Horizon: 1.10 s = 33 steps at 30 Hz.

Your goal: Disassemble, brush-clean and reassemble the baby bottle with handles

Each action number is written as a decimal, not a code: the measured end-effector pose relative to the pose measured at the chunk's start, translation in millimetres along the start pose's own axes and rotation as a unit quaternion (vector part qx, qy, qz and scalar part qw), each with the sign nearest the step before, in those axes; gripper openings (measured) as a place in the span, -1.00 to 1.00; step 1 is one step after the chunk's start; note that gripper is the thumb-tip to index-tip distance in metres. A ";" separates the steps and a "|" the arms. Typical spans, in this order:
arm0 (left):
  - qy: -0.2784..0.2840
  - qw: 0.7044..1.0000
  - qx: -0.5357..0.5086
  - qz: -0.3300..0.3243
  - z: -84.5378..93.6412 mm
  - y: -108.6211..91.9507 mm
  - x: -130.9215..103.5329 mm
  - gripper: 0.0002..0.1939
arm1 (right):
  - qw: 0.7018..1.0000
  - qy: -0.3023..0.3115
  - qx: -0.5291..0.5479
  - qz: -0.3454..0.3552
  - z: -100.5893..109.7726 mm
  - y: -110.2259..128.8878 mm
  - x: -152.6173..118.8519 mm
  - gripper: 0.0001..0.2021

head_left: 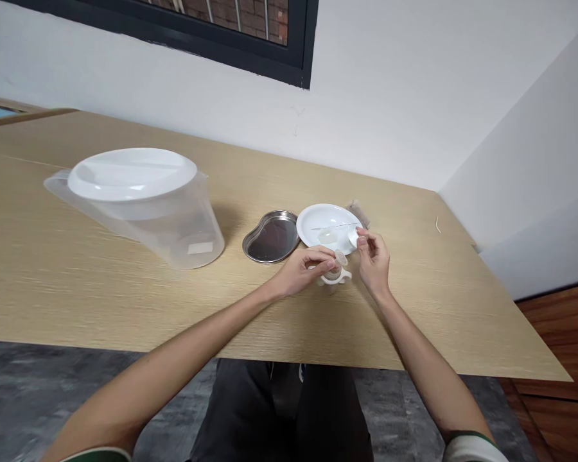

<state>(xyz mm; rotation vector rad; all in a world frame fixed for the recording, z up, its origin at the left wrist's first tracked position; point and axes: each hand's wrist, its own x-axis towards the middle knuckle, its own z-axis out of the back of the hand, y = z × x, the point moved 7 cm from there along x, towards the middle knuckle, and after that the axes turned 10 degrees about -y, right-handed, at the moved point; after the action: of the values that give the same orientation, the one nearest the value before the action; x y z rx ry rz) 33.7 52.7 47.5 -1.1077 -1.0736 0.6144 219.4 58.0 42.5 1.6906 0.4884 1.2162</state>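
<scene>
In the head view, my left hand point(299, 272) is closed, with thumb and fingers at a small clear container point(333, 272). A clear round disc point(341, 258) tilts up at its top; whether it is attached I cannot tell. Around the container sits a white holder point(347, 276) with rounded lugs. My right hand point(376, 260) pinches a small white cap point(353, 237) just above the right edge of a white plate point(309, 216). Across the plate lies a thin dark stick point(334, 226), beside a clear, shiny patch point(326, 237).
A steel kidney dish point(271, 237) stands left of the plate. Farther left is a large translucent pitcher point(173, 231) with a white lid. Behind the plate lies a crumpled greyish packet point(359, 212). A thin white strip point(438, 224) rests at the right of the wooden table point(462, 308).
</scene>
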 end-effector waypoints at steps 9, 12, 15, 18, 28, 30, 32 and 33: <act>-0.001 1.000 0.002 -0.010 -0.1 3.3 1.0 -0.61 | 0.980 0.052 -0.136 0.137 -8.7 -3.0 -0.2 -0.73; 0.000 1.000 0.002 -0.013 0.2 3.7 0.9 -0.61 | 0.987 0.049 -0.110 0.107 -7.6 -13.3 -0.3 -0.63; 0.001 1.000 -0.003 -0.012 0.3 4.2 0.7 -0.62 | 0.984 0.053 -0.116 0.121 -7.9 -15.0 -0.8 -0.69; 0.001 1.000 -0.004 -0.007 0.3 4.9 0.3 -0.61 | 0.974 0.060 -0.150 0.162 -9.7 -8.8 -0.9 -0.78; 0.000 1.000 0.000 -0.020 -0.6 1.6 1.1 -0.62 | 0.975 0.033 -0.152 0.158 -5.8 -2.4 1.0 -0.79; 0.000 1.000 0.002 -0.019 -0.5 2.6 1.2 -0.61 | 0.975 0.034 -0.155 0.156 -5.8 -3.2 1.4 -0.78; -0.001 1.000 0.000 -0.015 -0.2 3.8 1.1 -0.60 | 0.975 0.035 -0.157 0.154 -5.7 -4.6 1.9 -0.78; -0.001 1.000 -0.001 -0.013 -0.1 4.3 1.0 -0.60 | 0.975 0.035 -0.157 0.152 -5.5 -5.5 2.0 -0.79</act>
<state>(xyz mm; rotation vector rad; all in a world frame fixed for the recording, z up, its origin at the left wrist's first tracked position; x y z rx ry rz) 34.7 55.1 43.9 -1.0940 -1.0899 0.5944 216.5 64.6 39.0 1.4879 0.0691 1.4898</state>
